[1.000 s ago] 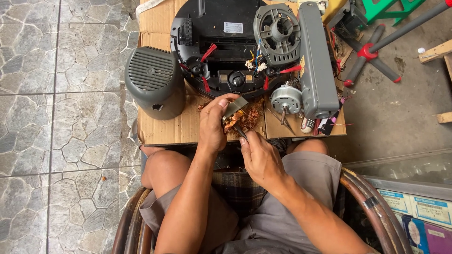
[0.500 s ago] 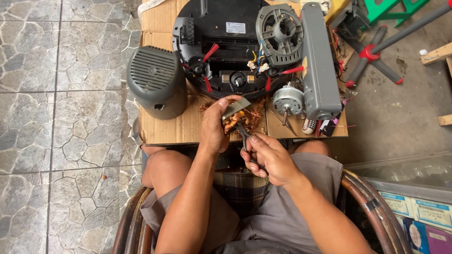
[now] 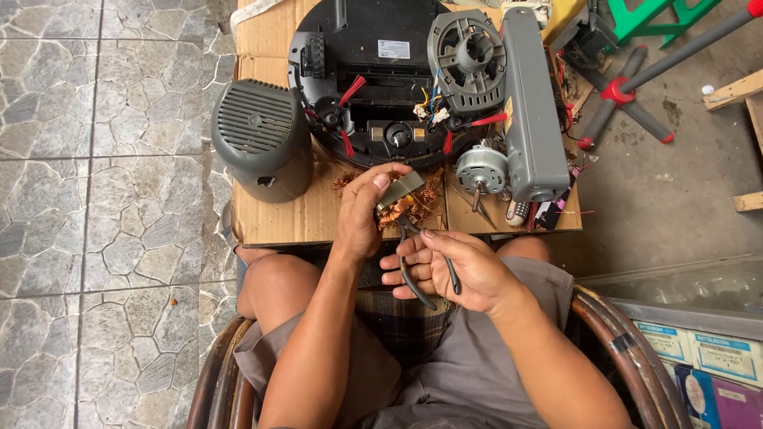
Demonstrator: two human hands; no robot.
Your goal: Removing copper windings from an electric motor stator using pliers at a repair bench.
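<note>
My left hand grips a small motor stator, a grey metal block wrapped in tangled copper wire, held over the near edge of a cardboard-covered table. My right hand holds black-handled pliers, whose jaws point up into the copper winding just below the stator. Both hands are above my lap, and I sit in a rattan chair.
On the cardboard lie a round black robot vacuum turned upside down with red side brushes, a dark grey vented motor cover, a grey fan motor housing, a long grey casing and a small silver motor. Stone-tile floor lies to the left.
My right hand with the pliers has drawn back slightly toward my lap. My left hand has kept its hold on the stator at the table edge.
</note>
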